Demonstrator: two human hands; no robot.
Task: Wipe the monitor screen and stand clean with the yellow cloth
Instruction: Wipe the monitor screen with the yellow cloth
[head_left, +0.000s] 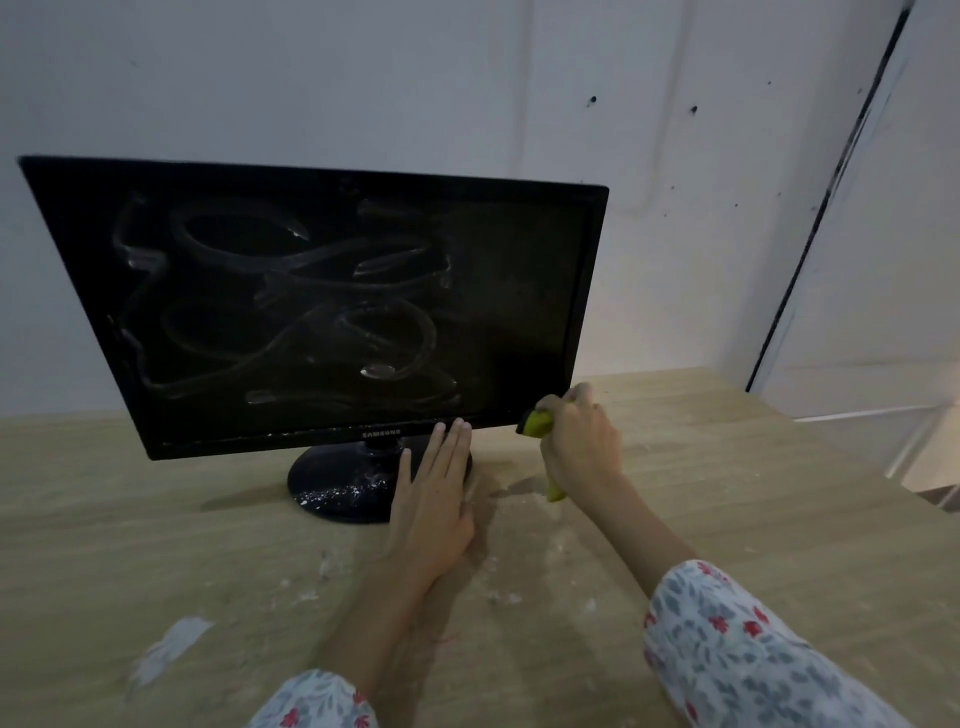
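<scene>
Monitor, head view: a black Samsung flat-panel standing upright on a round black stand toward the left of a light wooden table, backed by a pale wall. Its dark screen carries looping grey smears across the left and centre, while the right-hand strip looks comparatively plain; white specks lie on the front of the stand, and pale crumbs and a whitish streak are scattered on the table nearer the camera. The left hand lies flat with straight fingers, palm down on the right part of the stand, fingertips reaching the lower bezel, and holds nothing. The right hand is closed in a fist around the yellow cloth, which is bunched at the monitor's lower right corner, with a tail of it showing below the wrist just above the table. Judged from this, wiping of the screen is at an early stage. To do the step well, the left hand should go on bracing the stand so the panel does not rock or slide; the cloth would serve better opened to a broad pad, drawn in overlapping straight passes with light, even pressure, refolded to a fresh face before the speckled stand is treated.
</scene>
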